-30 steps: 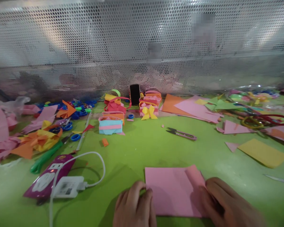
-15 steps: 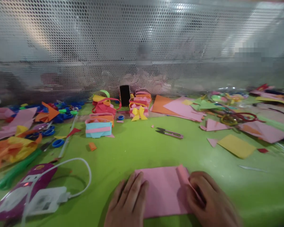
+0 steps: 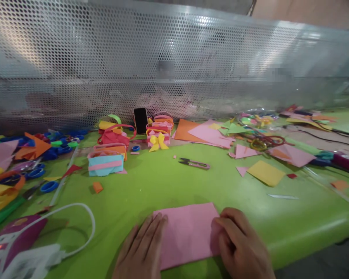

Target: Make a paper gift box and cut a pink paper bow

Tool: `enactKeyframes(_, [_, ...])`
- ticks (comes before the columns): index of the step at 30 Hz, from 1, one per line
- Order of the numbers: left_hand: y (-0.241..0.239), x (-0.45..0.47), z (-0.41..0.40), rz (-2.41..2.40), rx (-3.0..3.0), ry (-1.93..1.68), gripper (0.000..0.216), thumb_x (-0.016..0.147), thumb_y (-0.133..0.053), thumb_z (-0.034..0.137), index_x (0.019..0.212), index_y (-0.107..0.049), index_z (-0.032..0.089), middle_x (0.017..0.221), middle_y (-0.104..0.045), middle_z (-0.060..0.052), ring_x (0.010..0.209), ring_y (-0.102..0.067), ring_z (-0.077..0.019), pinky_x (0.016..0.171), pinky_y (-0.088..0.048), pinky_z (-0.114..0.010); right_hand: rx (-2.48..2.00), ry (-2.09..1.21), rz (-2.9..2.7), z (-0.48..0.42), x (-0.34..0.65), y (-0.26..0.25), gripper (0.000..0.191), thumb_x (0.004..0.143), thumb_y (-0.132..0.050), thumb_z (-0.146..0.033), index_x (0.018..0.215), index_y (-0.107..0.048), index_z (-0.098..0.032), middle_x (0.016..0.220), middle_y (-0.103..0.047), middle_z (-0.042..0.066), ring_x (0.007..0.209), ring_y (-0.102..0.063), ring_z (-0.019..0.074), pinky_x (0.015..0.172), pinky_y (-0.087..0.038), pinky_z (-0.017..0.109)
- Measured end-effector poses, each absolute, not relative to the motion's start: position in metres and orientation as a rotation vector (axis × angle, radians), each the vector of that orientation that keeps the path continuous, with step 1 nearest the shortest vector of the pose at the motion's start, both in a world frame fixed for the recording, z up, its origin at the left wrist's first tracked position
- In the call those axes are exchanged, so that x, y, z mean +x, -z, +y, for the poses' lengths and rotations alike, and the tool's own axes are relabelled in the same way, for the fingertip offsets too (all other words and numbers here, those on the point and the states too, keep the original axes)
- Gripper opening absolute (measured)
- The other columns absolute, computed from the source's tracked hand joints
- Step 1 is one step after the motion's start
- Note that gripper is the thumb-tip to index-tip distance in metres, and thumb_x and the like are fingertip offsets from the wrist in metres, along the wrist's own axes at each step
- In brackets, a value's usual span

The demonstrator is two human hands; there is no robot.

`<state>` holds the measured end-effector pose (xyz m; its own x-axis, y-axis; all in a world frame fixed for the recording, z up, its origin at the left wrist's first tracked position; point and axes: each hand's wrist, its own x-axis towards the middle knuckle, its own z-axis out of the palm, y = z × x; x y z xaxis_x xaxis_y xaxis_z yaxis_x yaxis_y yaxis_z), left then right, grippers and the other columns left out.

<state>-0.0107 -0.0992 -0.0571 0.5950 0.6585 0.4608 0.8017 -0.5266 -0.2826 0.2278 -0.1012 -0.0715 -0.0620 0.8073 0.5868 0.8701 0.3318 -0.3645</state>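
A pink sheet of paper [image 3: 187,232] lies on the green table [image 3: 151,186] in front of me. My left hand [image 3: 141,248] rests flat along the paper's left edge, fingers stretched out. At the right edge, my right hand [image 3: 242,246] is closed with its fingertips on the paper, hiding part of that border. Beyond the sheet lie thread snips [image 3: 194,163]. Small paper bags stand farther back, among them a light blue one [image 3: 106,165] and a pink one with a yellow bow [image 3: 158,142].
A purple power strip [image 3: 23,232] with a white charger [image 3: 31,259] and its cable is at left. A phone [image 3: 140,120] leans near the perforated metal screen [image 3: 116,58]. Blue-handled scissors [image 3: 49,186] lie left. Yellow paper [image 3: 266,173] and other scraps are spread right.
The raised strip at the pink paper's right end no longer stands up; my right hand is now at that edge. My left hand stays on the sheet. The view has turned right.
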Motion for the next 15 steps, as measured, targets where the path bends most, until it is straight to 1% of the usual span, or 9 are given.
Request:
enactKeyframes(4, [0.056, -0.011, -0.096, -1.096, -2.402, 0.4, 0.053, 0.076, -0.039, 0.014, 0.129, -0.045, 0.016, 0.127, -0.055, -0.003, 0.109, -0.057, -0.0189, 0.082, -0.052, -0.029, -1.45, 0.102, -1.85, -0.101, 0.227, 0.07, 0.023, 0.082, -0.036, -0.009, 0.082, -0.058, -0.015, 0.089, -0.054, 0.01, 0.075, -0.056, 0.0157, 0.065, -0.049, 0.027])
enactKeyframes(8, [0.056, -0.011, -0.092, -0.981, -2.472, 0.36, 0.053, 0.079, -0.038, 0.017, 0.132, -0.042, 0.023, 0.13, -0.052, 0.001, 0.113, -0.054, -0.0201, 0.083, -0.052, -0.03, -1.407, 0.15, -1.885, -0.099, 0.23, 0.072, 0.023, 0.081, -0.036, -0.009, 0.081, -0.059, -0.015, 0.086, -0.056, 0.009, 0.073, -0.057, 0.0151, 0.064, -0.049, 0.025])
enactKeyframes(11, [0.054, -0.012, -0.091, -0.967, -2.548, 0.318, 0.055, 0.078, -0.04, 0.018, 0.132, -0.041, 0.027, 0.13, -0.052, 0.001, 0.113, -0.054, -0.0202, 0.084, -0.052, -0.032, -1.397, 0.252, -1.896, -0.099, 0.231, 0.073, 0.023, 0.08, -0.038, -0.01, 0.08, -0.06, -0.015, 0.085, -0.058, 0.009, 0.069, -0.057, 0.0146, 0.06, -0.047, 0.024])
enactKeyframes(15, [0.046, -0.006, -0.091, -1.103, -2.593, 0.336, 0.047, 0.078, -0.043, 0.017, 0.123, -0.052, 0.03, 0.128, -0.055, 0.001, 0.112, -0.055, -0.0196, 0.087, -0.052, -0.034, -1.543, 0.394, -1.894, -0.104, 0.231, 0.067, 0.026, 0.083, -0.038, -0.016, 0.082, -0.064, -0.018, 0.085, -0.061, 0.007, 0.066, -0.058, 0.0154, 0.052, -0.042, 0.024])
